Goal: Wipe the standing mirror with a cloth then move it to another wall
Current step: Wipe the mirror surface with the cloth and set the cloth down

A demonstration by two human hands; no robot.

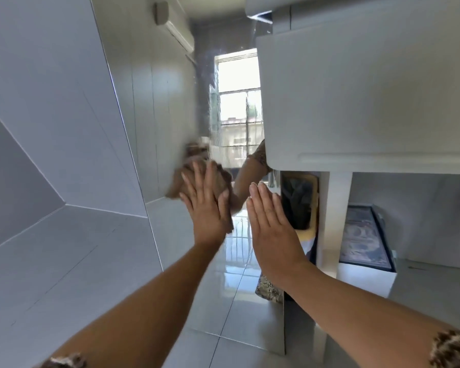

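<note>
Nearest the lens, two bare forearms reaching forward, a patterned sleeve [453, 347] cuff at each lower corner. Left hand [206, 205] flat, fingers spread, palm pressing a brown cloth [218, 179] against the glass of the standing mirror [170, 107]; cloth bunched and blurred, poking out beyond the fingertips and along the thumb side. Right hand [272, 224] open too, fingers straight and held together, laid flat near the mirror's right edge, just beside the left hand and slightly lower; gripping nothing, and whether the palm truly touches the glass cannot be told.

Mirror upright straight ahead, filling the middle of the view, its left edge a thin slanting line against the pale wall [37, 102], its bottom edge low on the tiled floor [64, 261]. Glass streaked and smeared in the upper part, around the reflected window [238, 83]. Also reflected: an air conditioner [174, 30] high up, glossy floor tiles, a forearm and the cloth doubled behind the real ones. To the right, touching or just beside the mirror's edge, a white cabinet [369, 102], with a dark bin [299, 203] in the gap below it and a framed picture [364, 240] lying flat further right.
</note>
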